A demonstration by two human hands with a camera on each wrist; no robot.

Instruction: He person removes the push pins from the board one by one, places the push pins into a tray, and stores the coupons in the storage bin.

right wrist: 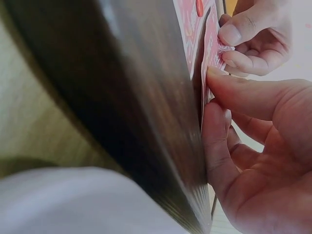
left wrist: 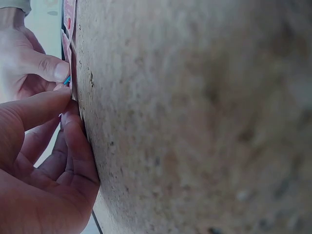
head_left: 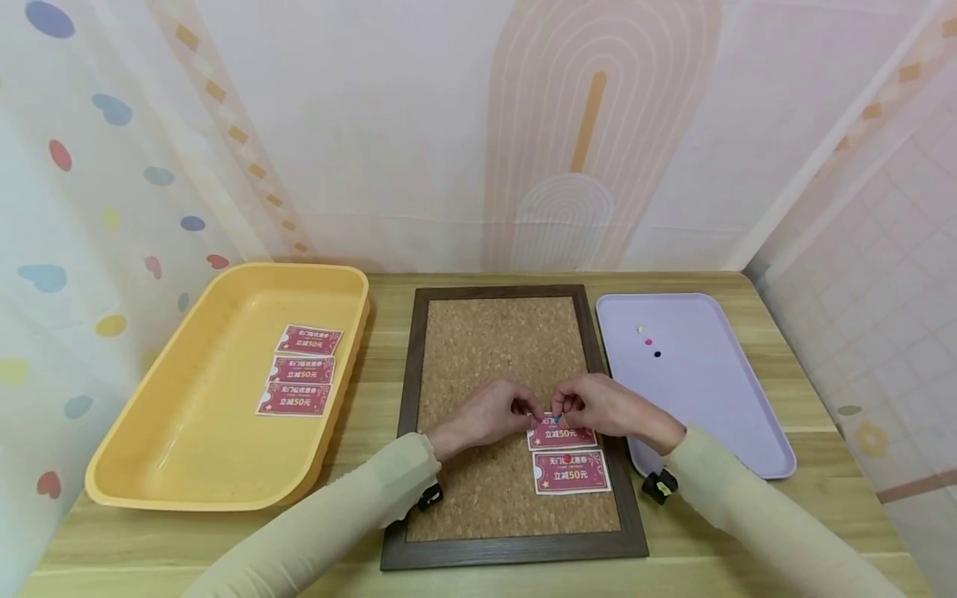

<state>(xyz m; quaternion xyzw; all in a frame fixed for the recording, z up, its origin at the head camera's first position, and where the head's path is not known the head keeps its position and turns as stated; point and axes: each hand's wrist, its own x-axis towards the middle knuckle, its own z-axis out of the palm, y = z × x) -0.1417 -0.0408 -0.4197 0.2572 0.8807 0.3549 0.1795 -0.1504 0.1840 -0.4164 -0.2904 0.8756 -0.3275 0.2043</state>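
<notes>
A cork board in a dark wooden frame lies on the table. My left hand pinches the upper left edge of a red coupon on the board's right side. My right hand is at the same coupon's top edge, its fingertips pinching a small blue push pin. The left wrist view shows the blue pin by the right thumb's tip; its point is hidden. Just below, a second coupon bears a red push pin. The right wrist view shows this red pin too.
To the left stands a deep yellow tray with three more red coupons along its right side. On the right, a lilac tray holds yellowish, pink and black pins. Its left edge lies close to the board's frame.
</notes>
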